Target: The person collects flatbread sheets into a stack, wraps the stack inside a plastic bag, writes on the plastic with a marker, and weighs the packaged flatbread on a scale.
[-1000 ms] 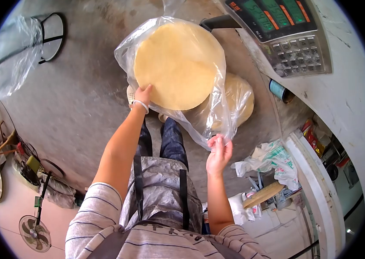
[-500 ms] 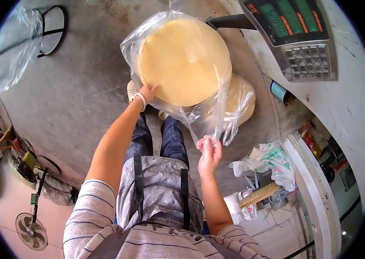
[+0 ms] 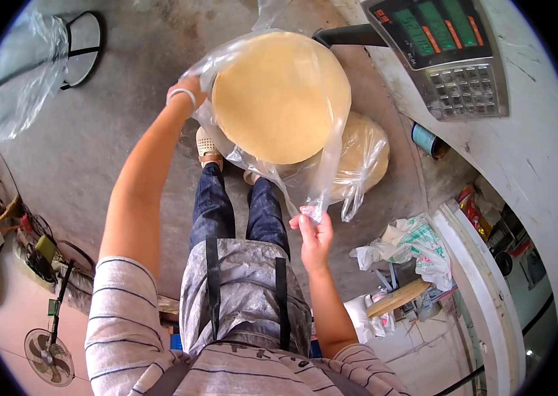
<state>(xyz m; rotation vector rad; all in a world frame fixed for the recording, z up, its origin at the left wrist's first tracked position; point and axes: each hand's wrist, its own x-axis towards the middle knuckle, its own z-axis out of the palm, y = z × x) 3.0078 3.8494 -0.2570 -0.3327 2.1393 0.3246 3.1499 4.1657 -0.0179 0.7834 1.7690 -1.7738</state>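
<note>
A stack of large, round, pale yellow sheets (image 3: 276, 99) sits in a clear plastic bag (image 3: 338, 148) in front of me. My left hand (image 3: 190, 91), with a white band at the wrist, is closed on the bag's edge left of the stack. Nearer to me, my right hand (image 3: 312, 234) pinches another part of the bag's edge, pulled toward my body. Beside the stack, lower and to the right, a second bag of round yellow sheets (image 3: 366, 155) is partly hidden. What supports the stack is hidden.
A digital scale (image 3: 460, 59) stands on the white counter (image 3: 529, 158) at right. Crumpled plastic bags (image 3: 407, 247) and a wooden piece (image 3: 398, 298) lie lower right. A fan (image 3: 49, 356) is lower left; plastic sheeting (image 3: 31, 72) covers something at upper left.
My left hand has moved from the stack's near left edge, up and left, to the bag's edge. My right hand keeps its pinch, nearly in place.
</note>
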